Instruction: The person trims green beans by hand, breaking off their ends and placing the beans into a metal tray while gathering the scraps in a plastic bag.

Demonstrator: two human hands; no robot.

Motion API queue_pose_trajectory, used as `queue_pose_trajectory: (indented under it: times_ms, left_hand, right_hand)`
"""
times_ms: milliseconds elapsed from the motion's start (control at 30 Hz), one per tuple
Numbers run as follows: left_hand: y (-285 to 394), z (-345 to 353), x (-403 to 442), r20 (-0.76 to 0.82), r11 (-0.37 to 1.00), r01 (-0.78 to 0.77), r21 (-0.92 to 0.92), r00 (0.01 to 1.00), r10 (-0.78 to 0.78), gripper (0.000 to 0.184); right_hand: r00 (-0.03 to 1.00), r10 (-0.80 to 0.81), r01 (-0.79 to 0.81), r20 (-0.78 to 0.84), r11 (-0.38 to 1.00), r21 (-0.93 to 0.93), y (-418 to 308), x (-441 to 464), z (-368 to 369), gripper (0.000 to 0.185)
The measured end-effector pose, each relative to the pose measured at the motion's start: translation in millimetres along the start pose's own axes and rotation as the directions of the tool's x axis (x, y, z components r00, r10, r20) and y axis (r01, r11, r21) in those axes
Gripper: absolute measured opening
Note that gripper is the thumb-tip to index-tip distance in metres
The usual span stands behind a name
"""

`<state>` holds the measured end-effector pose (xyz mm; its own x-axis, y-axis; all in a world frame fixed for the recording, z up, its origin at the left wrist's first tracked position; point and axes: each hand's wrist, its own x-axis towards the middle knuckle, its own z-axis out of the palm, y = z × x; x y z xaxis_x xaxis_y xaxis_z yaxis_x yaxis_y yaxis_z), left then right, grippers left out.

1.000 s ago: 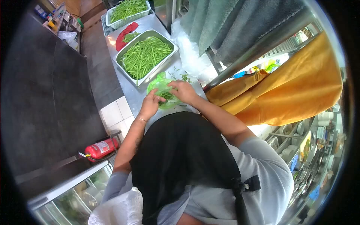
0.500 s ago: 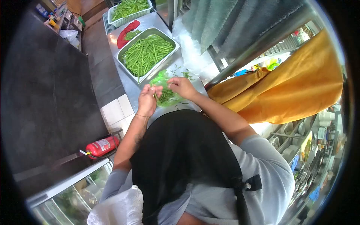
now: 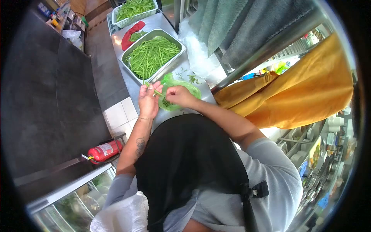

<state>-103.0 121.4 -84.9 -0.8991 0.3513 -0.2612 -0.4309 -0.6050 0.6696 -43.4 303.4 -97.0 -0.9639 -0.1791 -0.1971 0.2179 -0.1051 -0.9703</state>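
Note:
A green bean point(image 3: 157, 92) stretches between my two hands. My left hand point(image 3: 149, 101) holds it near the pan's front corner, and my right hand point(image 3: 178, 96) pinches its other end above the green plastic bag point(image 3: 195, 92). Small green trimmings point(image 3: 166, 102) show in the bag, partly hidden under my right hand. Beyond my hands, a metal pan point(image 3: 180, 55) heaped with green beans point(image 3: 151, 58) stands on the steel table point(image 3: 133, 88).
A white basket point(image 3: 133, 19) of greens and a red cloth point(image 3: 131, 34) lie at the table's far end. Clear plastic point(image 3: 195, 50) and loose bits point(image 3: 193, 79) are to the right. An orange cloth point(image 3: 293, 89) hangs at right; a fire extinguisher point(image 3: 103, 152) is at left.
My left hand has moved away from the bag toward the pan, now showing a bean in its fingers. My right hand has come down and left over the bag, onto the bean's end.

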Motion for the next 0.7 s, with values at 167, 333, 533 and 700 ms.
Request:
queue_pose_trajectory:
  times_ms: [167,333,533,700]
  left_hand:
    - [-12,-1,2,-0.016,0.999,-0.027,0.043,0.999,0.028,0.011]
    - [-12,2,-1,-0.02,1.0,-0.027,0.008,0.999,0.027,0.011]
    - [-16,2,1,0.034,0.997,-0.014,0.074,0.999,0.012,0.012]
    - [-13,13,1,0.075,0.97,-0.07,0.231,0.996,0.054,0.012]
  right_hand:
    - [1.0,-0.023,0.013,0.006,0.309,-0.951,-8,2,-4,0.032]
    - [0.992,-0.08,0.045,-0.103,0.951,-0.307,8,3,5,0.022]
    - [0.984,-0.096,0.1,-0.152,0.995,0.015,30,15,1,0.013]
    - [0.976,-0.212,0.068,-0.059,0.545,-0.836,1,3,0,0.03]
